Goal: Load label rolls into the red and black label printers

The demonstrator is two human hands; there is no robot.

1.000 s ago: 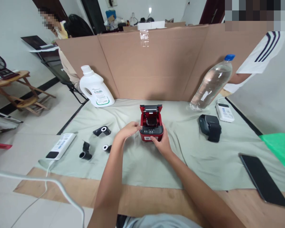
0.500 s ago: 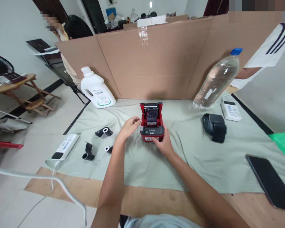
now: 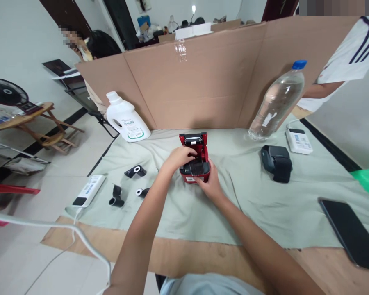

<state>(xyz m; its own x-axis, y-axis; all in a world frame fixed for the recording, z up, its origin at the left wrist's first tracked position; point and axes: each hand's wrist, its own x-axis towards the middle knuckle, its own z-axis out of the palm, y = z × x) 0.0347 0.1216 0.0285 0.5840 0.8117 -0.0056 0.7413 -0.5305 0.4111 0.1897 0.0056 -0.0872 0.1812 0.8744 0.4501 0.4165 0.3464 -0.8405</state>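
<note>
A small red and black receipt printer (image 3: 190, 179) stands on the cloth with its lid (image 3: 193, 139) raised. My right hand (image 3: 210, 182) grips its right side, thumb on the front face and fingers around the edge. My left hand (image 3: 183, 157) reaches into the paper bay, its fingers curled on a dark paper roll that they largely hide. A dark strip of this paper (image 3: 197, 168) lies forward over the front panel. Left of the printer are three small black paper rolls: one upper (image 3: 135, 171), one lower (image 3: 117, 196) and one partly behind my left forearm (image 3: 141, 192).
A cardboard screen (image 3: 190, 86) stands behind, with a white jug (image 3: 129, 119) and a water bottle (image 3: 276, 104) before it. At right lie a black device (image 3: 276, 163), a white box (image 3: 299, 140) and a phone (image 3: 350, 231). A white power bank (image 3: 89, 190) trails a cable. Two people are beyond.
My left hand has moved from the printer's left edge into the paper bay. The dark strip, upright half a second ago, now lies forward over the panel. My right hand keeps its grip.
</note>
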